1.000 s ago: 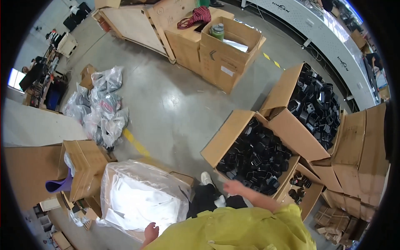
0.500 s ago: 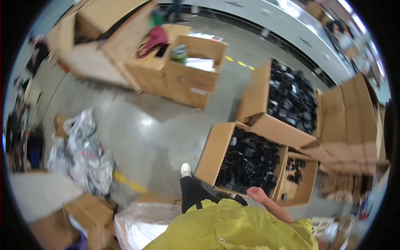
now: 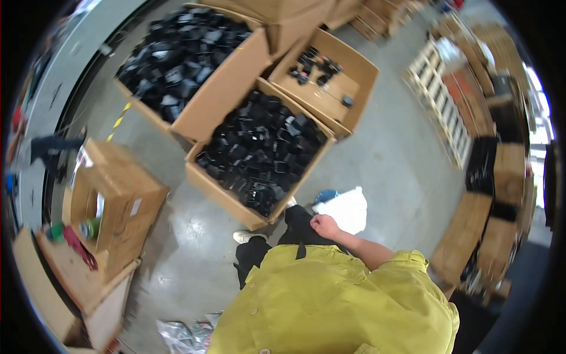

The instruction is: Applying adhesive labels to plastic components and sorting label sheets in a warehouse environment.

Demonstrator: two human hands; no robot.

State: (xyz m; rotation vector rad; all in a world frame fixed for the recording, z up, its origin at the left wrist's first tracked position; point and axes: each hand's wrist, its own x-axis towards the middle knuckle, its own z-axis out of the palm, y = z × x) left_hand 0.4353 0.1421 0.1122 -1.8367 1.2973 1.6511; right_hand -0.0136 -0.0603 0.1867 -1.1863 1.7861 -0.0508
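My right hand [image 3: 324,226] hangs in front of my right thigh with its fingers curled in, and I see nothing in it. My left hand is out of view. Just past the right hand, a white bag or sheet [image 3: 346,213] with a blue bundle [image 3: 326,196] beside it appears on the floor. Ahead of my feet stands an open cardboard box [image 3: 221,199] full of small black plastic pieces [image 3: 262,147]. Neither hand touches it.
A larger carton of black pieces [image 3: 183,65] stands beyond, and a shallower carton [image 3: 361,82] holds several. A wooden pallet [image 3: 439,97] and stacked cartons [image 3: 463,236] line the right. At left are a box [image 3: 132,206] and plastic bags [image 3: 180,336]; a person [image 3: 50,150] stands farther off.
My view and body have turned to the right, so the boxes of black pieces now lie ahead and to the left. My right hand stays curled near my thigh.
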